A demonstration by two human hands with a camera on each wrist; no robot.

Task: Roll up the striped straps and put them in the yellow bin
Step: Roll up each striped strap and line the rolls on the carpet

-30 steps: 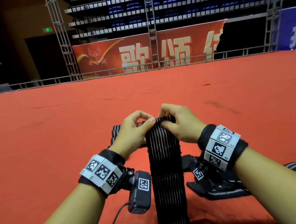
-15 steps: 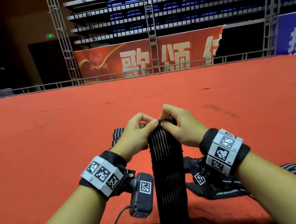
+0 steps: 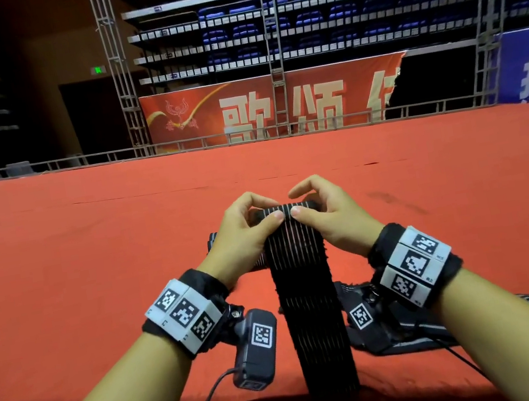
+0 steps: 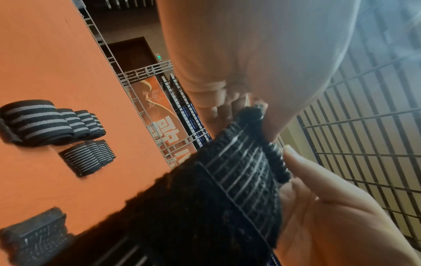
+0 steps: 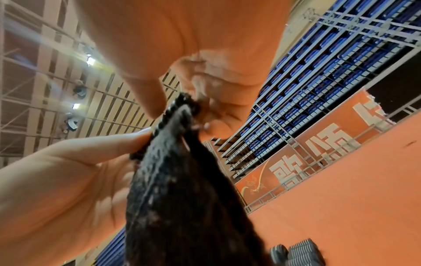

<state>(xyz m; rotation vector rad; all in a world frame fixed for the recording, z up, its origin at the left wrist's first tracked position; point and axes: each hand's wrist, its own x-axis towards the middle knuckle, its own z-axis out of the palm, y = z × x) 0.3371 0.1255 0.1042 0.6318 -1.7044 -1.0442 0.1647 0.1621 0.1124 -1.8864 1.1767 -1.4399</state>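
Fingers point(image 3: 272, 217) of both hands pinch the striped strap's point(image 3: 304, 284) rolled end.

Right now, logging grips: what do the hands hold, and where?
Both the left hand and right hand pinch the striped strap at its rolled far end.

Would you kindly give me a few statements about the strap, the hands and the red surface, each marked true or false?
1. Both hands pinch the far end of the striped strap. True: the left hand and the right hand grip it side by side.
2. The strap is fully rolled. False: only its far end is curled; the rest runs flat toward the person.
3. Rolled straps lie on the red surface. True.
4. The yellow bin stands beside the left hand. False: no yellow bin is in view.
5. The right hand is empty. False: it holds the strap.
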